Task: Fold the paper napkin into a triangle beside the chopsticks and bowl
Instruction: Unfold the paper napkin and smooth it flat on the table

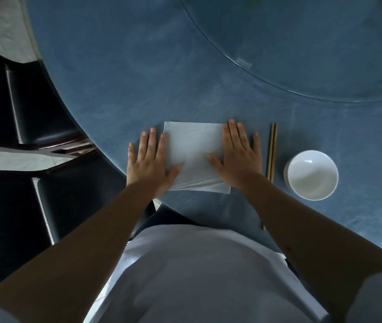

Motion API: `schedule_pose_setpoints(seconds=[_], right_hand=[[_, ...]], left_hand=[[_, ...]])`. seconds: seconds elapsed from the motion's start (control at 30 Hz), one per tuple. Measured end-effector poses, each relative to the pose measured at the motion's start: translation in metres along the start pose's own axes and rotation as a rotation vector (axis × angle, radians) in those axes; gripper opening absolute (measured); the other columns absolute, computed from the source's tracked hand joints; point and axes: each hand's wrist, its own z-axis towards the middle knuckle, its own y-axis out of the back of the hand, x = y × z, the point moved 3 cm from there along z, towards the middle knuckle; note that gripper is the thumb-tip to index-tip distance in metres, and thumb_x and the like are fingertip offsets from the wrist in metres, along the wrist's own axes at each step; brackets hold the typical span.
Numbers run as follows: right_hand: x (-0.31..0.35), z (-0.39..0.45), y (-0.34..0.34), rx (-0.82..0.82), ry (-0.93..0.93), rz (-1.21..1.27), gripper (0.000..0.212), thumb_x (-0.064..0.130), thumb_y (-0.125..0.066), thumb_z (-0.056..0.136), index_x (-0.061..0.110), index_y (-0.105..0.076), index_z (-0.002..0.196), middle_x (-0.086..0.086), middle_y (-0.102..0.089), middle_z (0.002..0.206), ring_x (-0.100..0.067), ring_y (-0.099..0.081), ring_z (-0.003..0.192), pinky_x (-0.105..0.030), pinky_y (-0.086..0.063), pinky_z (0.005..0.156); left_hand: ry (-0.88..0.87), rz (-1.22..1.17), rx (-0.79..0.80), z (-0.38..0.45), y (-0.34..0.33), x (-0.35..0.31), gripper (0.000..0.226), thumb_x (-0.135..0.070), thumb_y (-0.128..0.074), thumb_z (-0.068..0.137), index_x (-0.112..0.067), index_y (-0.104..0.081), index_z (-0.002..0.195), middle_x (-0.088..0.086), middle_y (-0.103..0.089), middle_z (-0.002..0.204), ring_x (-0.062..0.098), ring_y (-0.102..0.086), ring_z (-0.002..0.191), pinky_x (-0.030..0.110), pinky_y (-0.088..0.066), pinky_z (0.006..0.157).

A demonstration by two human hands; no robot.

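A white paper napkin lies flat and square on the blue table, near its front edge. My left hand rests flat with fingers spread over the napkin's left edge, thumb on the paper. My right hand presses flat on the napkin's right edge, thumb pointing inward. Just right of that hand lies a pair of brown chopsticks, pointing away from me, partly hidden by my right forearm. A white empty bowl stands to the right of the chopsticks.
The round blue table curves away on the left. A glass turntable covers its far right part. Dark chairs stand at the left, close to the table edge.
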Motion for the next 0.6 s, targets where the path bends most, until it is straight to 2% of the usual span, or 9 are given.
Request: schedule_pose_setpoints(seconds=[0.17,0.3,0.4,0.47,0.6], right_hand=[[0.000,0.000,-0.001,-0.002,0.003,-0.009,0.089,0.073,-0.020,0.086,0.016,-0.003,0.152,-0.003,-0.008,0.162,-0.017,-0.003,0.148,-0.049,0.004,0.115],[0.000,-0.003,0.004,-0.017,-0.010,0.001,0.089,0.072,-0.018,0.086,0.015,0.002,0.152,-0.003,-0.001,0.163,-0.017,0.004,0.148,-0.050,0.003,0.116],[0.002,-0.013,0.010,-0.038,-0.075,0.072,0.084,0.068,-0.013,0.089,0.016,0.007,0.151,-0.005,0.003,0.162,-0.018,0.009,0.147,-0.048,0.004,0.117],[0.014,-0.020,0.009,-0.042,-0.050,0.085,0.080,0.064,-0.014,0.092,0.014,0.007,0.151,-0.006,0.003,0.162,-0.018,0.009,0.147,-0.047,0.005,0.117],[0.042,-0.024,-0.001,-0.006,0.068,0.077,0.075,0.058,-0.017,0.094,0.012,-0.003,0.152,-0.006,-0.004,0.162,-0.016,0.004,0.147,-0.046,0.002,0.117]], left_hand=[[0.027,-0.009,0.015,-0.002,0.001,0.002,0.076,-0.068,-0.006,0.091,-0.025,0.006,0.152,0.009,0.007,0.162,0.024,0.017,0.146,0.052,0.011,0.115],[0.025,-0.051,0.034,-0.003,0.003,0.002,0.079,-0.069,-0.007,0.091,-0.021,0.010,0.151,0.009,0.016,0.160,0.023,0.025,0.144,0.050,0.013,0.115],[0.036,-0.094,-0.013,-0.004,0.009,0.002,0.082,-0.065,-0.011,0.092,-0.014,0.015,0.150,0.007,0.022,0.158,0.023,0.027,0.143,0.047,0.012,0.115],[-0.047,-0.113,-0.039,-0.004,0.011,-0.010,0.079,-0.058,-0.017,0.094,-0.011,0.013,0.150,0.007,0.019,0.159,0.022,0.025,0.143,0.047,0.010,0.116],[-0.255,-0.090,-0.003,0.008,0.008,-0.042,0.069,-0.044,-0.023,0.096,-0.008,-0.003,0.151,0.010,-0.002,0.162,0.021,0.009,0.147,0.044,0.006,0.116]])
